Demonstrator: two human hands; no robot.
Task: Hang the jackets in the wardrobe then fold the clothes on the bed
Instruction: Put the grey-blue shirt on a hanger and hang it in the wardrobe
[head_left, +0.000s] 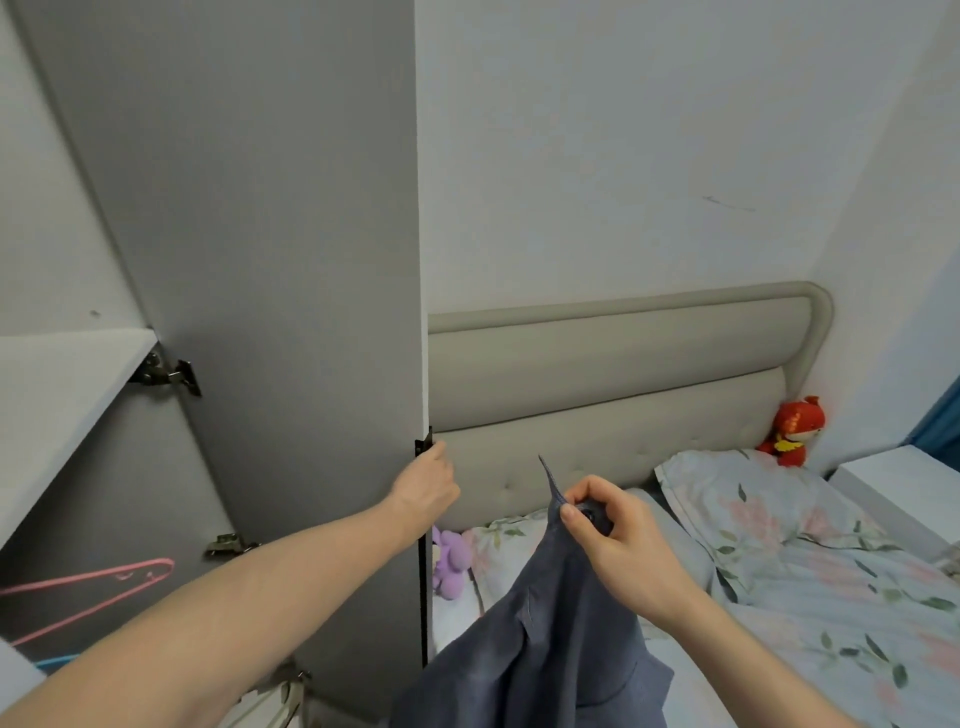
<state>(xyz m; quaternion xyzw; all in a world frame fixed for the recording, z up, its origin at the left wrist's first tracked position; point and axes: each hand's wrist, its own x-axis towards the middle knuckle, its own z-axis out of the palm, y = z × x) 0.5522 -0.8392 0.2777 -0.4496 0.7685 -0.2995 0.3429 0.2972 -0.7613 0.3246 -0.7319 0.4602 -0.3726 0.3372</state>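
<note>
At far left, inside the wardrobe, you see a flat white shelf and below it a thin pink hanger of bent wire, with a sliver of a blue one under it. Next, the wardrobe door, a smooth matt grey panel with metal hinges, stands swung out toward you; your left hand curls its fingers round the door's free edge at the dark handle strip. To the right of that edge, your right hand pinches a dark hanger hook together with the collar of the jacket, thumb on top. The jacket, a soft grey-blue woven cloth, hangs straight down from that pinch, long axis vertical, and lies outside the cupboard. The opening and rail side lie to the left of the jacket, past the door edge, so the likely carry runs leftward across your body, the right hand bearing the load. Farther right: a padded beige headboard, a floral quilted bed, and a red plush doll.
</note>
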